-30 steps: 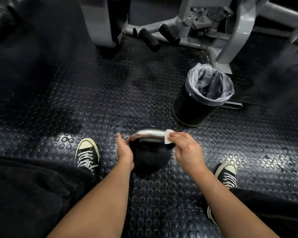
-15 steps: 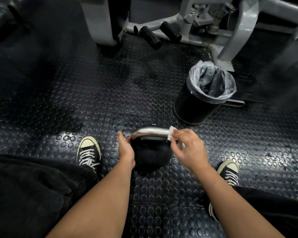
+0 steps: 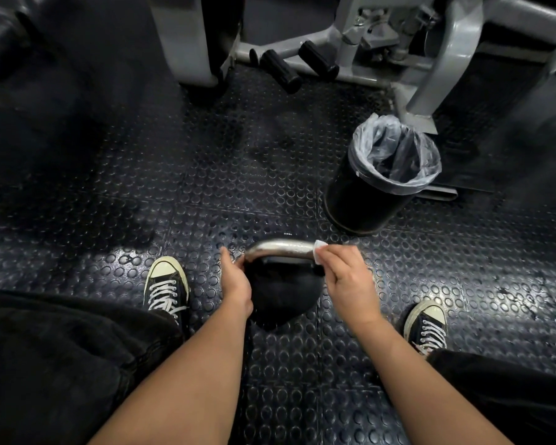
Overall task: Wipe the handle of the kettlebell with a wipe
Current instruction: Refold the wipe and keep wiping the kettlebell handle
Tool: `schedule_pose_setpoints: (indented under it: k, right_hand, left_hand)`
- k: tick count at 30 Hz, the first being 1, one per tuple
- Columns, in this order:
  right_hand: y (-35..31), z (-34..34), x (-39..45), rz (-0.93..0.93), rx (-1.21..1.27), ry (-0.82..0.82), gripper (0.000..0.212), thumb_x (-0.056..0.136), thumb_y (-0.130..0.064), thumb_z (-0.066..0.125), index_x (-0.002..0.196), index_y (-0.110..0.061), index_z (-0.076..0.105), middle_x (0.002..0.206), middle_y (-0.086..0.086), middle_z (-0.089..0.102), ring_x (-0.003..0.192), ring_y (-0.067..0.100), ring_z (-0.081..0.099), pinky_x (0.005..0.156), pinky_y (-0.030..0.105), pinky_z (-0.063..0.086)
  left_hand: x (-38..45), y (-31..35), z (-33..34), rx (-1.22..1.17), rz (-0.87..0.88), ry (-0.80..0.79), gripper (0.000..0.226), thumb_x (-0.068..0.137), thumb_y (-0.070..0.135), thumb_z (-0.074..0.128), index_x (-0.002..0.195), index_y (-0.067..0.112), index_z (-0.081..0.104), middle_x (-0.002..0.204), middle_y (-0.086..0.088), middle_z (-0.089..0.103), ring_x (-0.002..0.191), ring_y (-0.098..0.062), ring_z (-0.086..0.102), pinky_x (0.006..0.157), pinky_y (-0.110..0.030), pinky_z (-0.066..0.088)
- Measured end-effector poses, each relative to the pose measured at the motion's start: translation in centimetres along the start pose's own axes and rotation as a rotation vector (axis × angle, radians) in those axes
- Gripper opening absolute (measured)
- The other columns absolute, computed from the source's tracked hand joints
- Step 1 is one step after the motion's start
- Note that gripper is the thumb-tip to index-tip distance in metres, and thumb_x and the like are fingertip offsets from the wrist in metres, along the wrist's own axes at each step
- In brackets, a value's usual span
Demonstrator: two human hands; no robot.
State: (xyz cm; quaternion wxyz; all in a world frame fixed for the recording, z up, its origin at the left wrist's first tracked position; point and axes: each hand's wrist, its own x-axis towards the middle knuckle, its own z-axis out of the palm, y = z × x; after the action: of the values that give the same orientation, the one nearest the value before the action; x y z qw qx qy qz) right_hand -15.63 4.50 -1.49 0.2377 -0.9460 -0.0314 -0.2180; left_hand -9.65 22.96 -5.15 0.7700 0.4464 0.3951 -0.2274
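White wipe [image 3: 319, 254] pinched in the right hand [image 3: 345, 277] against the right end of the steel handle [image 3: 281, 248], left hand [image 3: 236, 282] gripping its left end, black kettlebell [image 3: 283, 295] on studded floor [image 3: 206, 175], left fingertips hidden.

Dim overhead light glares off the studded floor [image 3: 206, 200]; corners fall dark, soft and wide-angle bent.

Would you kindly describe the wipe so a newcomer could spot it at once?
Between the two sneakers stands a black kettlebell with a shiny steel handle. At the handle's right end, the right hand pinches a small white wipe against the metal. It is the only white scrap there.
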Motion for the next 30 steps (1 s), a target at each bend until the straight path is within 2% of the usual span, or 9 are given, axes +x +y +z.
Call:
schedule_pose_setpoints:
  k: [2,5,10,14,19,23,25,28,30]
  right_hand:
    - [0.4,0.0,-0.4,0.040,-0.009,0.020,0.018,0.087,0.002,0.071,0.105,0.000,0.072,0.102,0.007,0.067,0.093,0.023,0.057,0.091,0.018,0.044]
    - [0.4,-0.1,-0.2,0.066,0.004,0.042,0.016,0.088,0.000,0.070,0.104,0.001,0.071,0.100,0.009,0.065,0.093,0.023,0.057,0.093,0.011,0.039]
    - [-0.4,0.8,-0.4,0.021,-0.013,-0.008,0.017,0.086,0.002,0.072,0.103,0.002,0.071,0.099,0.009,0.063,0.092,0.023,0.056,0.086,0.025,0.047]
    - [0.2,0.3,-0.6,0.076,0.008,0.032,0.013,0.087,-0.001,0.070,0.100,0.000,0.070,0.097,0.008,0.062,0.092,0.023,0.055,0.086,0.023,0.046]
    - [-0.9,1.5,-0.4,0.013,-0.016,-0.002,0.013,0.087,0.002,0.072,0.100,0.000,0.071,0.096,0.009,0.062,0.089,0.024,0.056,0.080,0.027,0.049]
    - [-0.2,1.0,-1.3,0.110,-0.008,0.035,0.012,0.087,0.001,0.070,0.098,-0.001,0.071,0.096,0.008,0.062,0.091,0.024,0.056,0.085,0.023,0.047]
    - [-0.5,0.8,-0.9,0.113,-0.007,0.046,0.012,0.087,0.001,0.070,0.099,0.001,0.070,0.096,0.009,0.063,0.091,0.024,0.056,0.085,0.020,0.044]
    - [-0.9,1.2,-0.7,0.057,-0.028,0.009,0.013,0.086,0.003,0.072,0.099,0.001,0.070,0.096,0.008,0.062,0.090,0.024,0.056,0.082,0.026,0.048]
    - [-0.6,1.3,-1.1,0.072,-0.031,-0.006,0.012,0.086,0.004,0.071,0.097,0.000,0.071,0.094,0.007,0.061,0.089,0.024,0.055,0.081,0.029,0.049]
  left_hand:
    - [-0.3,0.1,0.0,-0.008,0.015,0.010,0.063,0.096,0.077,0.029,0.100,0.026,0.066,0.116,-0.010,0.068,0.110,-0.030,0.064,0.105,-0.055,0.049]
    - [-0.2,0.1,-0.1,-0.006,0.010,0.021,0.067,0.094,0.080,0.031,0.103,0.025,0.068,0.120,-0.012,0.069,0.113,-0.032,0.064,0.106,-0.058,0.048]
    - [-0.3,0.2,0.1,-0.014,0.007,0.030,0.067,0.095,0.078,0.031,0.108,0.022,0.067,0.115,-0.012,0.070,0.108,-0.032,0.066,0.101,-0.057,0.050]
    - [-0.5,0.3,0.1,-0.011,-0.007,0.017,0.070,0.096,0.077,0.031,0.111,0.020,0.068,0.113,-0.012,0.071,0.108,-0.032,0.066,0.102,-0.056,0.051]
    - [-0.7,0.3,0.1,-0.009,0.012,0.028,0.069,0.094,0.078,0.032,0.112,0.021,0.068,0.117,-0.012,0.070,0.110,-0.032,0.066,0.102,-0.056,0.050]
    - [-0.5,0.1,0.0,-0.007,0.019,0.033,0.069,0.094,0.078,0.033,0.111,0.021,0.068,0.120,-0.012,0.070,0.112,-0.032,0.066,0.104,-0.057,0.049]
    - [-0.3,0.1,0.0,-0.004,0.014,0.023,0.067,0.096,0.076,0.031,0.110,0.021,0.068,0.117,-0.012,0.069,0.108,-0.030,0.065,0.100,-0.051,0.052]
    - [-0.1,0.1,0.1,-0.002,0.005,-0.002,0.063,0.099,0.073,0.029,0.101,0.023,0.066,0.108,-0.010,0.069,0.096,-0.025,0.065,0.082,-0.043,0.053]
    - [0.0,0.1,0.2,0.000,0.002,-0.011,0.062,0.100,0.072,0.029,0.102,0.022,0.066,0.108,-0.010,0.069,0.094,-0.024,0.065,0.076,-0.040,0.052]
